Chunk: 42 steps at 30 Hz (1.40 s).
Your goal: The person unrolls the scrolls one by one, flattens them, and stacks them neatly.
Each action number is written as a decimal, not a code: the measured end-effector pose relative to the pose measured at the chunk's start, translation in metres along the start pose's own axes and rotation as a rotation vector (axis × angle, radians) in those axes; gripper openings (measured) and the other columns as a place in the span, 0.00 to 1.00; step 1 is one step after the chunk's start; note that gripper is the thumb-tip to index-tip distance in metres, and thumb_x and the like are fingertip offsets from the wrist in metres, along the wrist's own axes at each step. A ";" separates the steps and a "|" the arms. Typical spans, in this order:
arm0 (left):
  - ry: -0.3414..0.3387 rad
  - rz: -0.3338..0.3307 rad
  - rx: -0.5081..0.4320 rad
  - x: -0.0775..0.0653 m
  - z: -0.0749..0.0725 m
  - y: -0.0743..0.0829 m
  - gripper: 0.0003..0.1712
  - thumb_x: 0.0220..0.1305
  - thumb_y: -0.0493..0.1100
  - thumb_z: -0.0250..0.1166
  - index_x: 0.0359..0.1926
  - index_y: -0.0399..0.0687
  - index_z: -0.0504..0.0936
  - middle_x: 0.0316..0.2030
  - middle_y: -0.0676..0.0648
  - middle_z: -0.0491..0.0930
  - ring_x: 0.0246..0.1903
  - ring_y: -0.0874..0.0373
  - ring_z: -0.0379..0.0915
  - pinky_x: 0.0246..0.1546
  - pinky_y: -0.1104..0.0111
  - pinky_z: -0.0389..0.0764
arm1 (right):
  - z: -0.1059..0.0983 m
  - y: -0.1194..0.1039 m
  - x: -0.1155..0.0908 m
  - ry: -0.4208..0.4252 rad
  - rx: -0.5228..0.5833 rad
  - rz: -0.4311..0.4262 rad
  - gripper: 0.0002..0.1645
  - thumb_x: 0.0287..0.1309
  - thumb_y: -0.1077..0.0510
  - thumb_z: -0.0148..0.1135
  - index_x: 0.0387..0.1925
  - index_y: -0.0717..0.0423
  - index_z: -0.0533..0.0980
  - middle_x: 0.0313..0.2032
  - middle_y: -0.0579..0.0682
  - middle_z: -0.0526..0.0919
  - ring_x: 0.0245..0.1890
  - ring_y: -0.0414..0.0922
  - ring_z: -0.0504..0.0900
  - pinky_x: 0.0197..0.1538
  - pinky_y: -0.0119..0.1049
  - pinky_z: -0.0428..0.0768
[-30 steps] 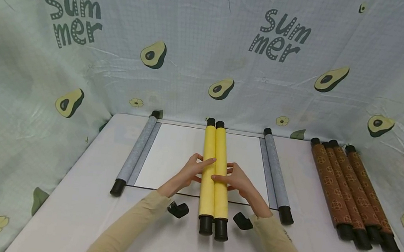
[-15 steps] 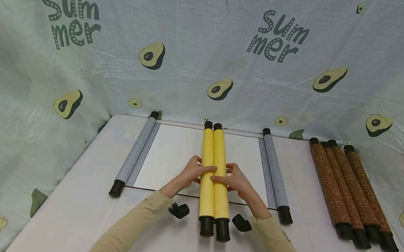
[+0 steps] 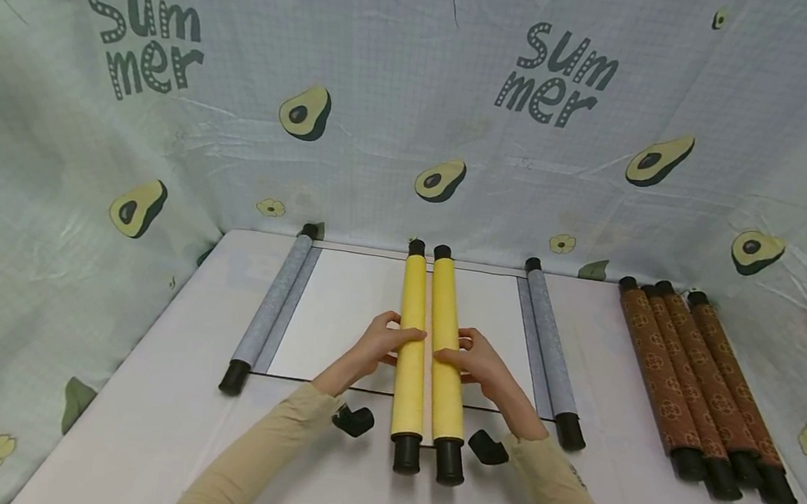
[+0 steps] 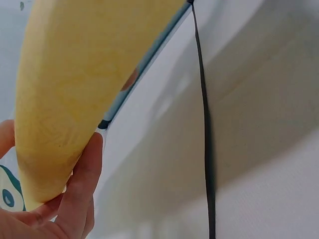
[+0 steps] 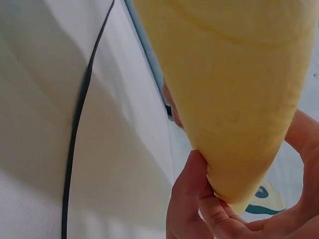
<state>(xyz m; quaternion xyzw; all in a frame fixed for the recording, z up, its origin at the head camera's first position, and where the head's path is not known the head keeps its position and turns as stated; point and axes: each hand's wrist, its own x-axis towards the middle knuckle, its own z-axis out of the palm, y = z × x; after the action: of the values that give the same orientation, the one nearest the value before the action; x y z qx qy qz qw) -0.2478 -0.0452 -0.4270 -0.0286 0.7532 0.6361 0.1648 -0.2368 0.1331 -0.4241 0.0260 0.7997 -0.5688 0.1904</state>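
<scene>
A yellow scroll with black knobs spans my two hands, held over the white sheet. Its left roll [image 3: 408, 387] is gripped by my left hand [image 3: 375, 343], thumb across the top and fingers around the outer side. My right hand [image 3: 482, 361] grips the right roll [image 3: 449, 396] the same way. Between the rolls a narrow pale strip [image 3: 428, 364] shows. Each wrist view shows a yellow roll [image 4: 75, 89] close up, raised off the surface, with fingers [image 5: 187, 199] curled about its edge. Below lies an opened grey-edged scroll [image 3: 337, 303] with a white middle.
Grey rolls with black ends, one at left [image 3: 274, 303] and one at right [image 3: 551, 346], flank the white sheet. Several brown patterned scrolls [image 3: 668, 377] lie at the table's right. A patterned cloth [image 3: 398, 50] hangs behind the table [image 3: 148, 422].
The two yellow rolls, side by side before, now stand slightly apart. The right hand has moved a little right with its roll, and a pale strip has appeared between them.
</scene>
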 end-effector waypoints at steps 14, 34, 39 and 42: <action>-0.018 0.053 -0.023 -0.016 -0.006 0.008 0.24 0.55 0.44 0.59 0.48 0.29 0.71 0.32 0.43 0.78 0.24 0.62 0.75 0.30 0.63 0.79 | -0.010 0.004 -0.002 -0.011 0.058 -0.017 0.41 0.49 0.56 0.59 0.62 0.64 0.53 0.49 0.66 0.70 0.30 0.42 0.79 0.35 0.36 0.79; -0.069 0.127 -0.004 0.000 -0.013 -0.008 0.29 0.56 0.39 0.56 0.61 0.55 0.65 0.37 0.38 0.76 0.26 0.60 0.73 0.21 0.66 0.78 | -0.019 0.007 -0.007 -0.074 -0.033 -0.145 0.29 0.51 0.59 0.49 0.59 0.45 0.65 0.48 0.62 0.71 0.32 0.46 0.77 0.31 0.40 0.79; -0.053 0.145 0.038 0.001 -0.011 -0.011 0.24 0.55 0.39 0.58 0.56 0.51 0.70 0.37 0.38 0.74 0.26 0.59 0.72 0.19 0.70 0.75 | -0.017 0.009 -0.006 -0.078 -0.067 -0.173 0.23 0.52 0.58 0.48 0.52 0.51 0.67 0.46 0.62 0.71 0.30 0.46 0.76 0.28 0.39 0.79; -0.038 0.170 0.082 0.000 -0.008 -0.012 0.26 0.52 0.41 0.63 0.54 0.51 0.68 0.38 0.38 0.72 0.27 0.57 0.71 0.20 0.71 0.74 | -0.015 0.010 -0.006 -0.054 -0.087 -0.176 0.19 0.52 0.56 0.54 0.48 0.50 0.67 0.45 0.61 0.69 0.30 0.46 0.75 0.26 0.37 0.78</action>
<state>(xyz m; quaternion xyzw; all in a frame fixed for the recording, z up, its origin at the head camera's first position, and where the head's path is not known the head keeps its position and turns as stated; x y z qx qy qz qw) -0.2464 -0.0555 -0.4372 0.0543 0.7751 0.6169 0.1257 -0.2329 0.1519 -0.4273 -0.0683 0.8174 -0.5486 0.1621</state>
